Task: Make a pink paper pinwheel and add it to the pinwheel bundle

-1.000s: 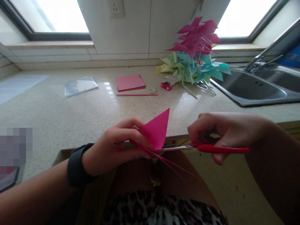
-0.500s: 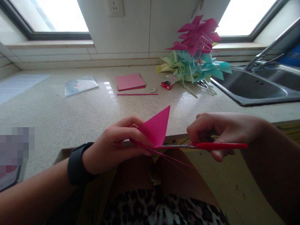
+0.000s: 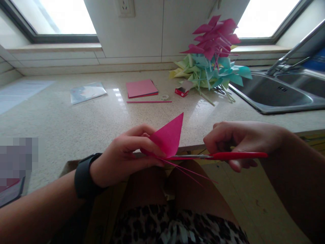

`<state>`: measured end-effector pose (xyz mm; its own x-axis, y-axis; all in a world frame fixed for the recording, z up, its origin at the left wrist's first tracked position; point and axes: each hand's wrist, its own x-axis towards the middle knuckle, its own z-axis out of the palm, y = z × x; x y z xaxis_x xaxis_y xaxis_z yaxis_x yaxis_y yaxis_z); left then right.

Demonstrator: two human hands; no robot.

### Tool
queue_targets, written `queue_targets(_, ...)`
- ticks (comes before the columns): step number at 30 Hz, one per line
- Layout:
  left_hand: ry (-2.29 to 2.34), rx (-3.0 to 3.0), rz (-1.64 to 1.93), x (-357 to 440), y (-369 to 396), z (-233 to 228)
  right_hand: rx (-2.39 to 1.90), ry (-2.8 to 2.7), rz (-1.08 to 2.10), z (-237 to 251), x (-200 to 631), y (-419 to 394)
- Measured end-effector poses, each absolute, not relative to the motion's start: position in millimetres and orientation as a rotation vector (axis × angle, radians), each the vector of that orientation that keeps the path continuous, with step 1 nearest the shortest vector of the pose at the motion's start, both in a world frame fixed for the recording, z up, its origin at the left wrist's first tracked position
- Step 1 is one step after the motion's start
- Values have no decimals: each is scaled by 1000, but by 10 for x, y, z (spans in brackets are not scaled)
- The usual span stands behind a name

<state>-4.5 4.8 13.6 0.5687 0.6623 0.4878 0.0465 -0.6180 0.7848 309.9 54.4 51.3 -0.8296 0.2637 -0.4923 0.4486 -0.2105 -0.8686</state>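
My left hand [image 3: 132, 147] is closed on a folded sheet of pink paper [image 3: 169, 135], pinched between thumb and fingers. One flap of the paper stands up to a point, while thin edges of it stretch out below to the right. My right hand [image 3: 236, 142] grips red-handled scissors [image 3: 238, 155], held level and pointing left. Their metal blades run along the paper, and the tips reach close to my left fingertips. Whether the blades are fully closed I cannot tell.
On the counter [image 3: 101, 125] lie a stack of pink paper squares [image 3: 141, 88], a pink stick [image 3: 149, 101], a tape roll [image 3: 165, 97], a small red box [image 3: 181, 91] and a clear packet [image 3: 88, 92]. Paper pinwheels [image 3: 213, 57] are heaped beside the sink [image 3: 276, 91].
The scissors have shifted slightly up and left, their blades lying further in along the paper. My left hand keeps its hold almost unmoved.
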Motion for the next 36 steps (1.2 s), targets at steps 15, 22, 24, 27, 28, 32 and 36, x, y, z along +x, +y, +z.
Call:
queue_targets(15, 567, 2036, 1037, -37, 55, 119, 869, 1860, -2206, 490, 3110, 553)
queue_targets(22, 598, 2055, 1014, -48, 56, 104, 902, 1855, -2209, 483, 3104, 536)
queue_targets(24, 628, 2053, 998, -54, 56, 98, 924, 1866, -2199, 502, 3102, 527)
queue_targets(27, 662, 2029, 986, -63, 54, 85, 952, 1900, -2172, 556, 3119, 501)
queue_targets(28, 666, 2015, 987, -67, 53, 81, 966, 1920, -2149, 577, 3130, 489)
queue_targets(32, 686, 1959, 982, -78, 50, 68, 1079, 2156, -1998, 603, 3172, 460)
queue_targets(36, 705, 1885, 981, -62, 59, 46, 1642, 2559, -1573, 428, 3188, 545)
